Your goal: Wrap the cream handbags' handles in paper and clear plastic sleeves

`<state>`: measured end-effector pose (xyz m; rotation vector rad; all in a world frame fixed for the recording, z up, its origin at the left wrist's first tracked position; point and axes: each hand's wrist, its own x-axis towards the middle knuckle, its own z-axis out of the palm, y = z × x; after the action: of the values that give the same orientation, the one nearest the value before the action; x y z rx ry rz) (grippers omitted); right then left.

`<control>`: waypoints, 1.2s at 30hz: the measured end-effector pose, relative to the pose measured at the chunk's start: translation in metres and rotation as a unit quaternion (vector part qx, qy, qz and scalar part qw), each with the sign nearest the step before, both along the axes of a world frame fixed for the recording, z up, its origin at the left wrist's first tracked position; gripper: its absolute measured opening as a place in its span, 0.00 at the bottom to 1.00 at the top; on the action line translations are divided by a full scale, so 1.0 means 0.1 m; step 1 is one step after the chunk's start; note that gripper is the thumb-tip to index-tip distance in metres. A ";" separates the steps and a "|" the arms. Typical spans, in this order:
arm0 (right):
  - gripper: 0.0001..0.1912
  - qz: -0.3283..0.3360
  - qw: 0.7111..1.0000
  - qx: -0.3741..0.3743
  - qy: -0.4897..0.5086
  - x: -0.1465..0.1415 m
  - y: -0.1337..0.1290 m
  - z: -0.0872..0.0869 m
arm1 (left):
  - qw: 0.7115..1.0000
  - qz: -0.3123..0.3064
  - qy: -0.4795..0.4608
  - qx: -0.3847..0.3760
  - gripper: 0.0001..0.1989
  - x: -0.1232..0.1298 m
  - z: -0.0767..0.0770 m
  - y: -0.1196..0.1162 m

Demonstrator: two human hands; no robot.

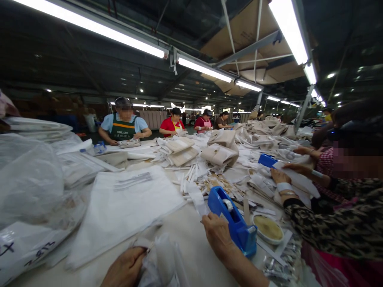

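Near the bottom edge, my left hand (127,266) is closed on a bundle of white tissue paper (161,261), its fingers pinched at the bundle's upper left. My right hand (217,233) is closed beside the blue tape dispenser (231,219), its fingertips at the lower end of a thin whitish strip (196,198). What exactly those fingers pinch is too small to make out. A flat white plastic bag with printed lines (125,203) lies left of the hands.
A round dish (267,228) with a yellowish pad sits right of the dispenser. Beige folded cloth pieces (220,153) are heaped further back. Clear plastic bags (30,179) bulge at the left. A person in a camouflage sleeve (323,229) works close on the right; several people stand across the table.
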<state>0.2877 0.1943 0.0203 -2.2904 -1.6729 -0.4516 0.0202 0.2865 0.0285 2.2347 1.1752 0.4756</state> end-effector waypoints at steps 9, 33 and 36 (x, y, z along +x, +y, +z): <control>0.10 0.144 0.969 -0.186 0.075 -0.33 -0.58 -0.10 | 0.999 -0.019 0.034 -0.014 0.20 0.04 0.15 -0.06; 0.19 -0.084 0.824 -0.051 0.558 -0.28 0.92 -0.07 | 1.000 0.021 0.000 -0.013 0.18 0.02 0.26 -0.19; 0.17 -0.010 0.758 -0.050 0.650 -0.35 0.91 -0.10 | 0.999 0.008 -0.042 -0.019 0.17 -0.01 0.31 -0.26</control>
<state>0.2522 0.2853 0.0101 -1.7743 -0.8709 1.0534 0.0195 0.2610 0.0596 2.1532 1.1500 0.5426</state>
